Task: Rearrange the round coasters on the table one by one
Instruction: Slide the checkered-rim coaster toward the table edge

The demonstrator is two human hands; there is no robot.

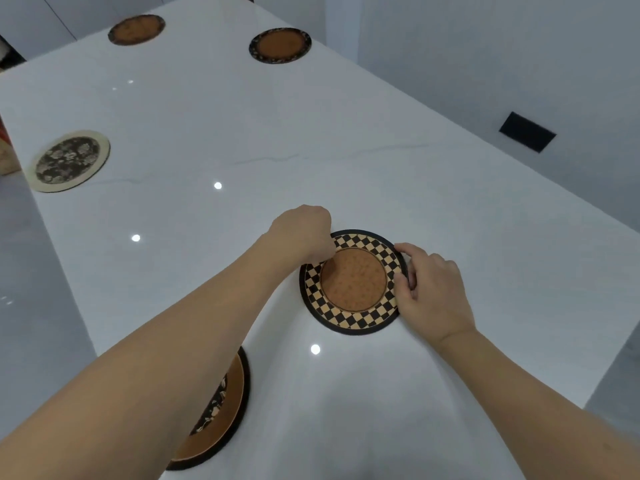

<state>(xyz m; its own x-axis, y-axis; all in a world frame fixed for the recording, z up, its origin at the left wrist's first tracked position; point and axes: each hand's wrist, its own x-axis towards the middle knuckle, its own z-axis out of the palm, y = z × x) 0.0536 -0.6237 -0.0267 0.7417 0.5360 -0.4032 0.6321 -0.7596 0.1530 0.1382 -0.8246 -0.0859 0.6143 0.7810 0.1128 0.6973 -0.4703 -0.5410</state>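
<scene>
A round coaster with a black and tan checkered ring and a cork centre (353, 284) lies flat on the white table (242, 133). My left hand (303, 233) grips its upper left edge with curled fingers. My right hand (433, 289) pinches its right edge between thumb and fingers. Other coasters lie around: a cream one with a dark floral centre (69, 161) at the left, a brown one (136, 29) at the far left, a dark-rimmed brown one (280, 45) at the far middle, and a black-rimmed tan one (225, 407) partly hidden under my left forearm.
The table's right edge runs diagonally from the far end down to the lower right, with grey floor beyond. A black rectangle (527, 132) sits in the floor at the right. A red and beige object (7, 150) shows at the left border.
</scene>
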